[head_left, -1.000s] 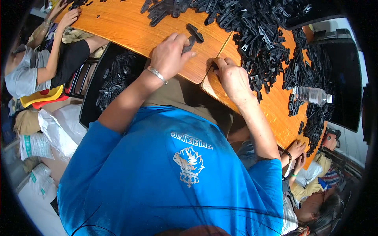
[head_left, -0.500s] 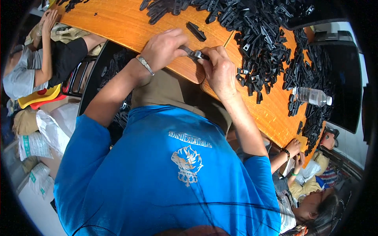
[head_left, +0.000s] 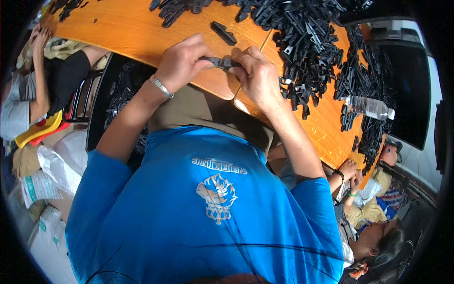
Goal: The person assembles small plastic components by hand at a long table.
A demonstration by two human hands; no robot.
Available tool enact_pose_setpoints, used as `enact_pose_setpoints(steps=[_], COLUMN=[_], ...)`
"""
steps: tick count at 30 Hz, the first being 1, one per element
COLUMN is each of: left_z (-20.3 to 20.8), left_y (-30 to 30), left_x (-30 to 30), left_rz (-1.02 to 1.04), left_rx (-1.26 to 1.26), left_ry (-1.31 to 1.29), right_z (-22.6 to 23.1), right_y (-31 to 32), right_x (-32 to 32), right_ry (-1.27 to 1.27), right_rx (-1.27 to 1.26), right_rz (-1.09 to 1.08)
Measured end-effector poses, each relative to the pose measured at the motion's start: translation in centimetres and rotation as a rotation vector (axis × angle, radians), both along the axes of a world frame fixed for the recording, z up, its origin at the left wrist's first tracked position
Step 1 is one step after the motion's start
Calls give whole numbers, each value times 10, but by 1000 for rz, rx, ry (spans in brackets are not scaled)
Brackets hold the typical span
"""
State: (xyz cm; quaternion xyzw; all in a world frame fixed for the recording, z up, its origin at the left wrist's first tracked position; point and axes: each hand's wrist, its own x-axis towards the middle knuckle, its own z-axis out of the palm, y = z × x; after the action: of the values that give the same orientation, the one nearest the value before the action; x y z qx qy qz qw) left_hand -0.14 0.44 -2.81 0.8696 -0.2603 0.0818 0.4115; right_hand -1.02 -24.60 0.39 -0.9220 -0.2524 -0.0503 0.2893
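Observation:
Between my two hands, just above the table's near edge, is a slim black plastic clip (head_left: 220, 62). My left hand (head_left: 181, 61) is closed, pinching the clip's left end between thumb and fingers. The right end is gripped by the thumb and fingers of my right hand (head_left: 259, 77), which cover part of it. Beyond my hands, a similar black clip (head_left: 223, 33) lies alone on the orange wooden table (head_left: 189, 29). Any small parts under my fingertips are hidden.
A big heap of black clips (head_left: 307, 52) spreads to the right. A clear plastic bottle (head_left: 371, 108) lies on more of them. Another person's hands (head_left: 350, 173) work at the right table edge; a second person (head_left: 35, 80) sits at the left. White sacks (head_left: 64, 158) stand left.
The whole view has shifted slightly. My right fingers now cover more of the clip's right end, and the shiny bit that showed there is less visible. Both hands still hold the clip.

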Motion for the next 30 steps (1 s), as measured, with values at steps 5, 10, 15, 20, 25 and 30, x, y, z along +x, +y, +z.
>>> enact_pose_setpoints(steps=[5, 10, 15, 20, 25, 30], left_z=[3, 0, 20, 76, 50, 13], left_y=[-5, -16, 24, 118, 51, -19], left_x=[0, 2, -2, -24, 22, 64], left_rz=[16, 1, -98, -47, -4, 84], left_rx=[3, -24, 99, 311, 169, 271], left_ry=[7, -92, 110, 362, -45, -337], right_z=[-2, -18, -3, 33, 28, 23], right_y=[-7, 8, 5, -66, -92, -89], right_x=[-2, 13, -9, -51, -66, -60], right_ry=[6, -104, -40, -77, -115, -25], right_rx=[-7, -12, 21, -137, -388, -357], right_rz=[-5, 86, 175, -145, -309, -242])
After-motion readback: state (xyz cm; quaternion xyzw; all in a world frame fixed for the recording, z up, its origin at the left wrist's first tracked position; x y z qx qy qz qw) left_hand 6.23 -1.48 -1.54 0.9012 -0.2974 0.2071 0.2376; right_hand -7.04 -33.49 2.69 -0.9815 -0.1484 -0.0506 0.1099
